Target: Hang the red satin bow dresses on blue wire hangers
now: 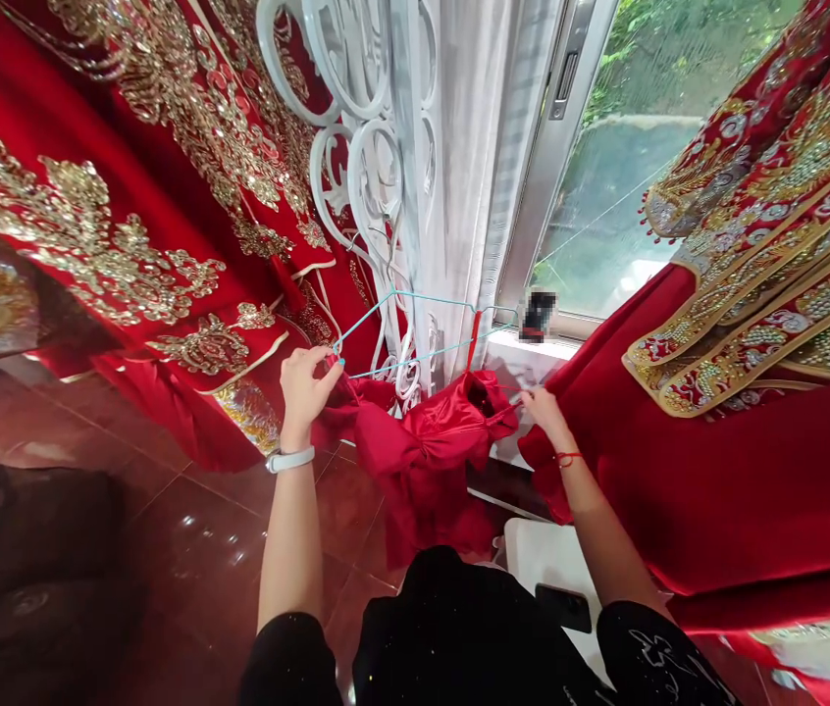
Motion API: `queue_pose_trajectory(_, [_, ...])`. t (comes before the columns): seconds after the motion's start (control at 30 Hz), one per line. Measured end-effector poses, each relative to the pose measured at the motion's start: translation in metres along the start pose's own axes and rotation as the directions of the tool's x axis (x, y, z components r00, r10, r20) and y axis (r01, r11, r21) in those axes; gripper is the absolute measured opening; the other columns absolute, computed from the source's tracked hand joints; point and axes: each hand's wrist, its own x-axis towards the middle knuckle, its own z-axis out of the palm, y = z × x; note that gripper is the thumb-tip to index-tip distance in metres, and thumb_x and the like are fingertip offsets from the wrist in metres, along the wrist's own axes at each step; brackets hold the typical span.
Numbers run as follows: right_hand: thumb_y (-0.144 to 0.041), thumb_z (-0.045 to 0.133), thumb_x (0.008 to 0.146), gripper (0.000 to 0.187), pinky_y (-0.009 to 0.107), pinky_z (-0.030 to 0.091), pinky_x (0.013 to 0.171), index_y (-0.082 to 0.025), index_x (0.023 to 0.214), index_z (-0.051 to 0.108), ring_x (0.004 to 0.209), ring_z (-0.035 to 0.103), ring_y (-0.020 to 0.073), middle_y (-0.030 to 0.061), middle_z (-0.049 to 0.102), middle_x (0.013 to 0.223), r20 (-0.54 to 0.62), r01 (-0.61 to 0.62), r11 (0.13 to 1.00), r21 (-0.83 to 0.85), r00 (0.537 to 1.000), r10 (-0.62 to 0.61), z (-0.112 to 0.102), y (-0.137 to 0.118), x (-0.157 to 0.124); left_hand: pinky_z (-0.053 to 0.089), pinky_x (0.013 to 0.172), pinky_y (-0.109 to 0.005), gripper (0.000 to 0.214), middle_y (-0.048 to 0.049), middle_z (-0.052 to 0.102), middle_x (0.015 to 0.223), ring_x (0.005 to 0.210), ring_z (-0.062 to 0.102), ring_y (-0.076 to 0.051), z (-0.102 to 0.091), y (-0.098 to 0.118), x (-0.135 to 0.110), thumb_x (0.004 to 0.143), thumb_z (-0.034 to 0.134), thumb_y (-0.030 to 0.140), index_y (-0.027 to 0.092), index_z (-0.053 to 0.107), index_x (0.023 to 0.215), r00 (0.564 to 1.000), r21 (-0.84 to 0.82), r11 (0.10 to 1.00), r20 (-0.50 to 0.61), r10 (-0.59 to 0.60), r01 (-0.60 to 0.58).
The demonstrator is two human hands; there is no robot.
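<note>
A red satin dress (426,431) hangs in front of me from a thin light-blue clothes hanger (430,295). One red strap loops over the hanger's bar right of its middle. My left hand (304,387) is closed in a pinch at the left end of the hanger, where the dress's strap also lies; its fingertips partly cover that spot. On the other side, my right hand (545,414) pinches a thin strap at the dress's right edge, below the hanger's right end. The dress's lower part drops toward the floor, partly hidden by my body.
White scrolled metalwork (356,147) stands behind the hanger, beside a window (606,196). Red gowns with gold beading (91,216) hang left; an embroidered red garment (775,294) hangs right. A phone (563,608) lies on a white seat (544,549). Dark sheer fabric (32,579) is lower left.
</note>
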Motion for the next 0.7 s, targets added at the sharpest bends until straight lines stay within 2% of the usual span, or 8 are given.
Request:
queue_pose_trajectory(0.07, [-0.023, 0.047, 0.085, 0.023, 0.028, 0.054, 0.068, -0.020, 0.069, 0.063, 0.071, 0.070, 0.0204, 0.0066, 0.068, 0.064, -0.031, -0.006, 0.993, 0.115, 0.999, 0.010, -0.020, -0.004, 0.004, 0.039, 0.095, -0.043, 0.011, -0.0050, 0.073, 0.096, 0.099, 0.058, -0.028, 0.000, 0.000, 0.000, 0.085, 0.061, 0.034, 0.024, 0.066, 0.087, 1.000, -0.005, 1.000, -0.003, 0.016, -0.016])
queue_pose_trajectory(0.13, [-0.029, 0.050, 0.086, 0.021, 0.028, 0.058, 0.069, -0.021, 0.070, 0.061, 0.071, 0.072, 0.0183, 0.0049, 0.070, 0.067, -0.036, -0.007, 0.920, 0.391, 0.999, 0.023, -0.036, -0.012, 0.009, 0.038, 0.095, -0.043, 0.010, -0.0048, 0.072, 0.095, 0.099, 0.058, -0.028, 0.000, 0.000, 0.000, 0.086, 0.060, 0.033, 0.024, 0.065, 0.086, 1.000, -0.013, 1.000, -0.001, 0.027, -0.027])
queue_pose_trajectory(0.23, [-0.037, 0.062, 0.081, 0.017, 0.031, 0.063, 0.076, -0.021, 0.077, 0.068, 0.077, 0.075, 0.0172, 0.0047, 0.077, 0.078, -0.068, 0.055, 0.559, 0.828, 0.998, 0.002, -0.052, -0.032, 0.012, 0.037, 0.095, -0.044, 0.009, -0.0043, 0.070, 0.093, 0.099, 0.057, -0.028, 0.002, -0.001, 0.002, 0.085, 0.060, 0.033, 0.024, 0.064, 0.085, 0.999, -0.027, 0.999, 0.000, 0.034, -0.034])
queue_pose_trajectory(0.27, [-0.038, 0.067, 0.078, 0.018, 0.032, 0.063, 0.080, -0.021, 0.082, 0.072, 0.083, 0.076, 0.0181, 0.0054, 0.079, 0.085, -0.106, 0.105, 0.452, 0.886, 0.994, -0.024, -0.055, -0.040, 0.013, 0.037, 0.096, -0.044, 0.009, -0.0043, 0.070, 0.093, 0.099, 0.057, -0.028, 0.003, -0.002, 0.003, 0.085, 0.060, 0.032, 0.024, 0.063, 0.084, 0.999, -0.032, 0.999, -0.003, 0.036, -0.036])
queue_pose_trajectory(0.3, [-0.039, 0.071, 0.076, 0.021, 0.034, 0.063, 0.085, -0.021, 0.087, 0.075, 0.089, 0.077, 0.0190, 0.0053, 0.081, 0.092, -0.162, 0.170, 0.403, 0.900, 0.985, -0.054, -0.057, -0.047, 0.014, 0.037, 0.096, -0.044, 0.009, -0.0044, 0.070, 0.093, 0.099, 0.057, -0.028, 0.003, -0.003, 0.004, 0.085, 0.059, 0.032, 0.024, 0.063, 0.084, 0.999, -0.037, 0.999, -0.008, 0.039, -0.039])
queue_pose_trajectory(0.37, [-0.039, 0.081, 0.068, 0.030, 0.038, 0.062, 0.093, -0.022, 0.093, 0.079, 0.099, 0.077, 0.0220, 0.0044, 0.082, 0.098, -0.299, 0.307, 0.399, 0.864, 0.951, -0.086, -0.060, -0.060, 0.017, 0.037, 0.096, -0.044, 0.009, -0.0045, 0.070, 0.094, 0.099, 0.057, -0.028, 0.005, -0.004, 0.005, 0.085, 0.059, 0.032, 0.024, 0.063, 0.084, 0.999, -0.049, 0.998, -0.020, 0.044, -0.045])
queue_pose_trajectory(0.47, [-0.044, 0.089, 0.061, 0.037, 0.043, 0.062, 0.095, -0.020, 0.088, 0.081, 0.096, 0.078, 0.0256, 0.0029, 0.082, 0.087, -0.436, 0.432, 0.476, 0.766, 0.893, -0.111, -0.066, -0.076, 0.028, 0.038, 0.097, -0.044, 0.009, -0.0046, 0.069, 0.094, 0.099, 0.057, -0.028, 0.008, -0.005, 0.005, 0.084, 0.060, 0.032, 0.024, 0.063, 0.083, 0.999, -0.079, 0.996, -0.015, 0.046, -0.047])
queue_pose_trajectory(0.7, [-0.056, 0.087, 0.066, 0.041, 0.033, 0.062, 0.074, -0.019, 0.084, 0.082, 0.078, 0.075, 0.0210, 0.0053, 0.080, 0.080, -0.298, 0.479, 0.568, 0.669, 0.873, -0.385, -0.091, -0.116, 0.047, 0.041, 0.099, -0.044, 0.008, -0.0047, 0.068, 0.092, 0.098, 0.054, -0.027, 0.011, -0.001, 0.002, 0.084, 0.060, 0.032, 0.025, 0.064, 0.083, 0.999, -0.154, 0.987, 0.018, 0.041, -0.038])
